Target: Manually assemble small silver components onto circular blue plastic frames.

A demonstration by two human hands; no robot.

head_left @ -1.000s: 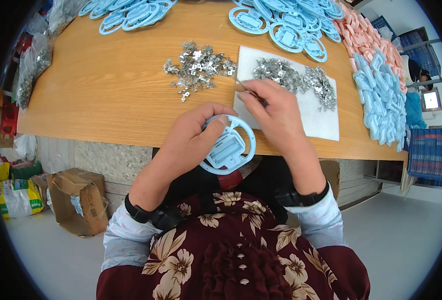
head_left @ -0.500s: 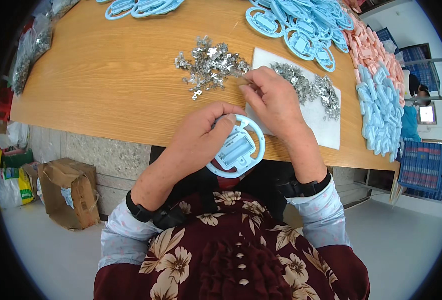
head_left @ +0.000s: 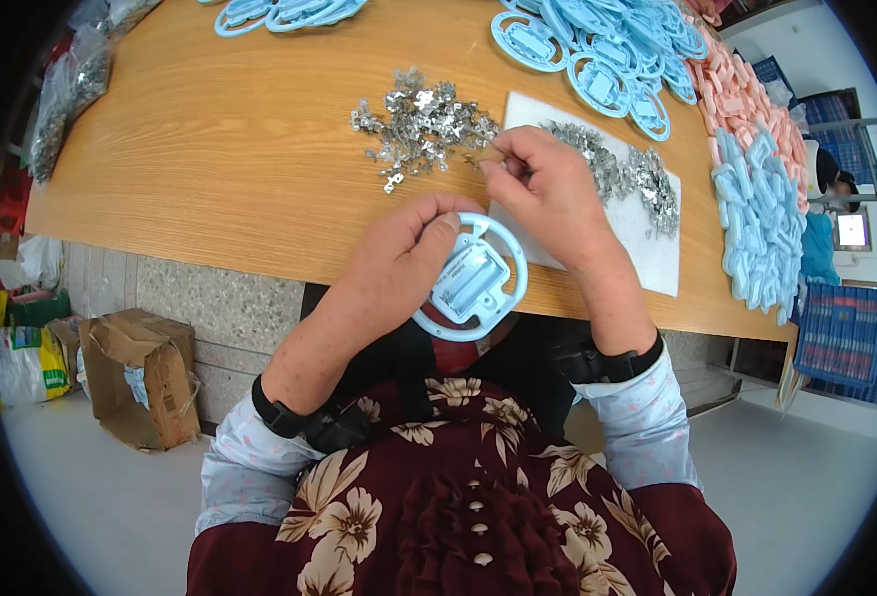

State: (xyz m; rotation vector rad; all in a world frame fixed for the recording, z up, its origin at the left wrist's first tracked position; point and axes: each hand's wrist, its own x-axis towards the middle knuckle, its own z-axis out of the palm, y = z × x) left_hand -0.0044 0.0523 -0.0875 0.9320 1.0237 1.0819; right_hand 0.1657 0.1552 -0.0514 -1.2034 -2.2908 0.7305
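My left hand (head_left: 399,256) is closed around the left rim of a light blue plastic toy steering wheel (head_left: 503,306), held tilted at the table's near edge. The rectangular recess in its middle faces up. My right hand (head_left: 550,189) pinches with thumb and forefinger beside a loose heap of small silvery metal clips (head_left: 421,124). Whatever lies between those fingertips is too small to name. Right of it, more small metal pieces (head_left: 647,184) lie in piles on a white foam sheet (head_left: 665,268), partly hidden behind the hand.
Many blue wheel shells (head_left: 602,84) are heaped at the far right, with more (head_left: 294,12) at the far left. Pink parts (head_left: 746,94) and small blue parts (head_left: 756,223) line the table's right side. Bags of metal pieces (head_left: 66,104) sit at the left edge; a cardboard box (head_left: 141,382) is on the floor.
The steering wheel has turned and risen slightly in my left hand. My right hand remains at the heap's edge, its fingers curled a little more.
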